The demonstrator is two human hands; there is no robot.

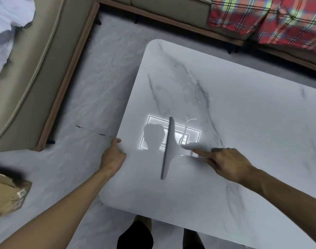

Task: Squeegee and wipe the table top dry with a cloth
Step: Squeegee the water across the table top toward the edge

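A white marble-look table top fills the middle and right of the view. A grey squeegee lies on it, its long blade running near to far and its handle pointing right. My right hand holds that handle, fingers stretched along it. Thin streaks of water glisten just right of the blade, inside a bright reflected ceiling light. My left hand grips the table's left edge. No cloth is in view.
A beige sofa runs along the left and back, with a red plaid blanket at the top right. A cardboard box sits on the pale floor at the lower left. My legs show below the table's near edge.
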